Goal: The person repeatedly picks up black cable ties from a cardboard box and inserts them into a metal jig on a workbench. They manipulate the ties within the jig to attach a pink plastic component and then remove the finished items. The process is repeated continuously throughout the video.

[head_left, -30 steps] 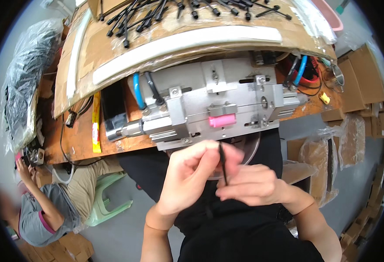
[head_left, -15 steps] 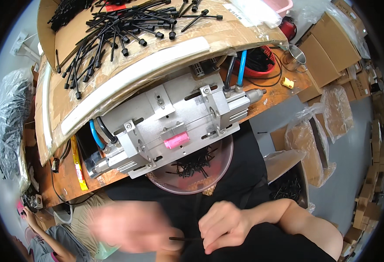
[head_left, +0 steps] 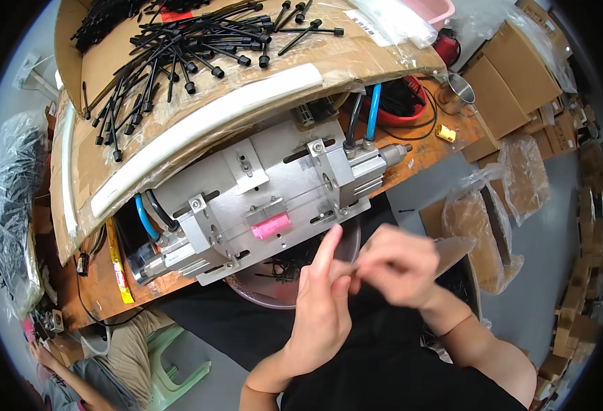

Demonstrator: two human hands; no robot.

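My left hand (head_left: 321,301) is raised in front of my dark shirt, its index finger straight up toward a metal machine (head_left: 247,185) with a pink part (head_left: 272,225) on its front. My right hand (head_left: 399,264) is blurred and curled, its fingertips meeting the left hand's fingers. Whether anything is pinched between them is hidden by the blur. A clear plastic bowl (head_left: 260,291) with small black pieces sits under the machine, just beyond my hands.
Above the machine, a curved cardboard tray (head_left: 109,157) holds several black ties (head_left: 178,48). Blue hoses (head_left: 373,109) run into the machine. A red basin (head_left: 404,113), a metal cup (head_left: 460,89) and cardboard boxes (head_left: 514,75) stand right. Another person (head_left: 75,383) sits lower left by a green stool (head_left: 178,359).
The view swung back toward the machine. My hands rose from my lap to just below the bowl. The thin black strip seen in my right hand earlier is no longer visible.
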